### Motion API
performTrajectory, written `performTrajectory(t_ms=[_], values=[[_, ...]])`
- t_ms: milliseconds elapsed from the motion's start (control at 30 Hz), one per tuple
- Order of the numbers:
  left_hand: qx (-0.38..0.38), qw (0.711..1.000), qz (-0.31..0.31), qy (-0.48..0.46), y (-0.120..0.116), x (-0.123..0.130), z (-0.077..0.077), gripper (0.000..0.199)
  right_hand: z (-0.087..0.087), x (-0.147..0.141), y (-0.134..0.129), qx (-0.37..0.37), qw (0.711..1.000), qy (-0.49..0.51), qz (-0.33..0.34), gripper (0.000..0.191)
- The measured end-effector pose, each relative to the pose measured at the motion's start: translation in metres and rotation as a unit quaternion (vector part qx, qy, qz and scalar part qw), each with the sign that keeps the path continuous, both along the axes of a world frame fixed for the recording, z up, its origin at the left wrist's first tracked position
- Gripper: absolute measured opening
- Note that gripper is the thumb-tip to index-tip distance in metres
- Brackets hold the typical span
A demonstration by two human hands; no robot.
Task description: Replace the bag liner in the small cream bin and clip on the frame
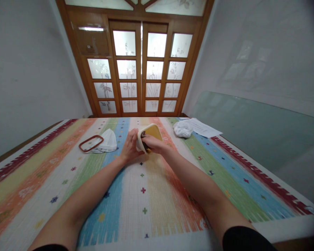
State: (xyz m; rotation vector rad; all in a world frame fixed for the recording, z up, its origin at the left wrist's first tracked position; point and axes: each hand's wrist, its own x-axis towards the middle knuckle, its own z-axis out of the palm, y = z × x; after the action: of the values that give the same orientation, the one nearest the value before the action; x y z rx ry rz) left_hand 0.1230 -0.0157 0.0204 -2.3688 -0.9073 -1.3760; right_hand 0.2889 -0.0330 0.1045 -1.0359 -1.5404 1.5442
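Observation:
A cream-yellow container (155,129) is tilted on its side over the middle of the table, its open mouth facing me. My left hand (131,145) is wrapped round the container's left side. Inside the opening is my right hand (151,142), its fingers partly hidden, at something dark that I cannot make out. To the left, a reddish-brown rounded frame (91,143) lies partly over a folded white cloth (108,141). A bundled white cloth (183,129) rests to the right of the container.
Printed white paper (205,128) lies behind the bundled cloth. A striped, multicoloured cloth (143,202) covers the table. A greenish glass panel (251,129) stands along the right wall, and wooden doors with glass panes (142,69) are beyond the table.

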Motion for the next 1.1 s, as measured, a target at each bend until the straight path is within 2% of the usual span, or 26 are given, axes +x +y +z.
performTrajectory(t_ms=[100,300,567,800,933,1100], values=[[-0.007,0.999,0.032,-0.034,0.009,-0.01,-0.004,0.131,0.012,0.007,-0.004,0.002,1.0,0.02,0.016,0.013],[-0.02,0.997,0.07,-0.04,0.012,-0.014,-0.006,0.128,0.02,0.011,-0.004,0.009,0.999,0.04,0.009,0.018],[0.015,1.0,0.007,-0.014,0.007,-0.01,-0.003,0.134,0.007,0.012,0.004,-0.017,0.999,0.024,0.016,0.009],[0.005,0.996,-0.05,0.067,-0.006,0.001,0.002,0.132,-0.014,-0.006,0.015,-0.033,0.998,0.053,-0.011,0.028],[-0.017,0.996,-0.047,0.068,-0.004,-0.002,0.002,0.131,-0.014,-0.008,0.01,-0.055,0.997,0.05,-0.019,0.026],[-0.034,0.999,-0.01,0.004,0.003,-0.008,0.0,0.131,-0.008,-0.002,0.006,-0.037,0.999,-0.003,-0.022,0.013]])
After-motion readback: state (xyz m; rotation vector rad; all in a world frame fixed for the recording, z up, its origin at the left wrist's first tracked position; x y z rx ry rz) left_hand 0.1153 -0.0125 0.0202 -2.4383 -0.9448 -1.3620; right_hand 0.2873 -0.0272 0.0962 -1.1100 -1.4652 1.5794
